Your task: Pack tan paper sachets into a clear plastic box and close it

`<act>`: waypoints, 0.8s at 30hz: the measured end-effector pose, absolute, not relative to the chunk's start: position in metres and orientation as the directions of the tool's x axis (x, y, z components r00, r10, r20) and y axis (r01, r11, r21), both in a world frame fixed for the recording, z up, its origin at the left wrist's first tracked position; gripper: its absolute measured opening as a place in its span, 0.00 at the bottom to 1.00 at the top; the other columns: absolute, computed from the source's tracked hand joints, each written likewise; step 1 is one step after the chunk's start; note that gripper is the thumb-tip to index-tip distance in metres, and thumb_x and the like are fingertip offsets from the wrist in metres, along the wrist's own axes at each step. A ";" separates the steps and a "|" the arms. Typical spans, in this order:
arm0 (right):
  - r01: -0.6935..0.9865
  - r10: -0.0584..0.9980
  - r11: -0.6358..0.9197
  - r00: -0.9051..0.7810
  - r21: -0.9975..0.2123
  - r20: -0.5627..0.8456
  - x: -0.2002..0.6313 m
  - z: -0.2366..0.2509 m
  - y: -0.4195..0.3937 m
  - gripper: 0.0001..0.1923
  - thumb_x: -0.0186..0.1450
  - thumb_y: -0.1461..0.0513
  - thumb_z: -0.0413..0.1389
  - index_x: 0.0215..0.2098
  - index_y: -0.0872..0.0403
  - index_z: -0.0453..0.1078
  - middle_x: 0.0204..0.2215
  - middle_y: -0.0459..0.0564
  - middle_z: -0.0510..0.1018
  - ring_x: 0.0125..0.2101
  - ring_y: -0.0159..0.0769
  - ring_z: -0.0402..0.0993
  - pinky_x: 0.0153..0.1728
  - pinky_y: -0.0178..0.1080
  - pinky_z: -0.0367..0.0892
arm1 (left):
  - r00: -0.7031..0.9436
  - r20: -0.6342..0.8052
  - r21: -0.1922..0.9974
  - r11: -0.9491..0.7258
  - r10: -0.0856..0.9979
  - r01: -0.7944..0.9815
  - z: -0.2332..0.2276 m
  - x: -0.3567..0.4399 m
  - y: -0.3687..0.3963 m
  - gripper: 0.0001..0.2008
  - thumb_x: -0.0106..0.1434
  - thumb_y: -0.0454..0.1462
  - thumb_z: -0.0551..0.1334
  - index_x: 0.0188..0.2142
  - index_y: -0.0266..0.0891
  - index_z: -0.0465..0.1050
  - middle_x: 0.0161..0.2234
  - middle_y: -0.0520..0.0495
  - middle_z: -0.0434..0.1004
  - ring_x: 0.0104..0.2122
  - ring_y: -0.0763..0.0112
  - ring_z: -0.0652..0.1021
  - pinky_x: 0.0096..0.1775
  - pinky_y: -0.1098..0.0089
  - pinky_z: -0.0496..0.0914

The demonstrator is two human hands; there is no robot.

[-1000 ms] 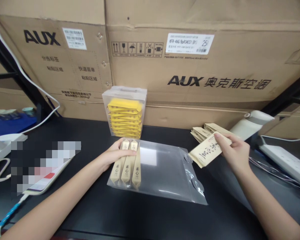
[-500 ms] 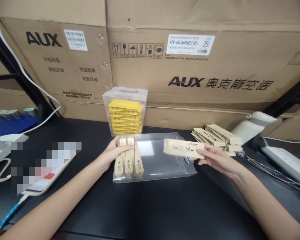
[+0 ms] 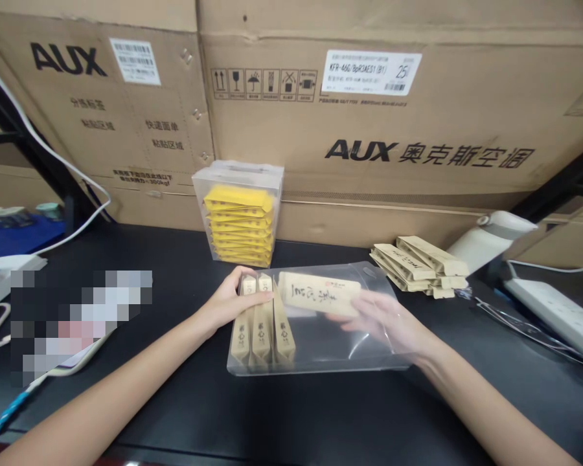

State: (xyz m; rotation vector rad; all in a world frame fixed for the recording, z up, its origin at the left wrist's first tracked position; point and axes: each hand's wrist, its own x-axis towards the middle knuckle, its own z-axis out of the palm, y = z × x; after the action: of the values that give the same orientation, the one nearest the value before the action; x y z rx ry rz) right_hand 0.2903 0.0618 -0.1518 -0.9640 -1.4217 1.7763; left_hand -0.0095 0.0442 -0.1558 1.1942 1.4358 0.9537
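Note:
A clear plastic bag (image 3: 320, 353) lies flat on the black table. Three beige packets (image 3: 262, 327) stand side by side at its left end. My left hand (image 3: 230, 303) presses on the bag over those packets. My right hand (image 3: 379, 320) is inside the bag through its right opening and holds a fourth beige packet (image 3: 318, 294) lying crosswise, touching the top of the three.
A pile of beige packets (image 3: 420, 265) lies at the right rear. A clear box of yellow packets (image 3: 240, 217) stands behind the bag, against big AUX cartons (image 3: 369, 129). A white bottle (image 3: 490, 239) and a power strip (image 3: 554, 310) are at the right, a phone (image 3: 72, 323) at the left.
My right hand has carried the beige packet leftward from the pile, through the bag's mouth and up against the three packets. The bag has shifted slightly under my left hand.

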 end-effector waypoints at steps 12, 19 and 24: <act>0.237 0.647 0.037 -0.746 -0.971 -0.157 0.277 -0.151 0.047 0.20 0.64 0.54 0.61 0.52 0.51 0.76 0.51 0.52 0.80 0.52 0.45 0.76 0.57 0.49 0.69 | 0.081 -0.137 0.964 0.115 0.987 0.239 -0.162 -0.002 0.040 0.27 0.48 0.47 0.73 0.42 0.42 0.64 0.34 0.54 0.72 0.35 0.68 0.75 0.39 0.68 0.70; 0.077 0.536 -0.079 -0.837 -0.994 -0.108 0.268 -0.166 0.040 0.31 0.65 0.62 0.61 0.65 0.45 0.61 0.56 0.54 0.76 0.52 0.38 0.76 0.56 0.47 0.68 | 0.141 0.174 0.882 -0.218 0.975 0.418 -0.165 0.001 0.033 0.27 0.57 0.47 0.68 0.52 0.43 0.65 0.55 0.42 0.70 0.54 0.57 0.72 0.57 0.55 0.65; 0.002 0.470 -0.188 -0.878 -0.982 -0.092 0.271 -0.170 0.045 0.33 0.68 0.62 0.58 0.68 0.43 0.53 0.54 0.55 0.77 0.51 0.38 0.77 0.55 0.50 0.68 | 0.399 0.428 0.659 -0.582 0.811 0.476 -0.157 -0.001 0.030 0.12 0.65 0.43 0.63 0.47 0.47 0.76 0.58 0.48 0.73 0.61 0.59 0.67 0.62 0.53 0.56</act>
State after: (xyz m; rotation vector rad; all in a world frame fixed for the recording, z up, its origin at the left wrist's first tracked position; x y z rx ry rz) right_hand 0.2707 0.0447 -0.1701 -0.5461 -1.7674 2.1379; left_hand -0.0008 0.0301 -0.1572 2.2264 1.1026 1.0373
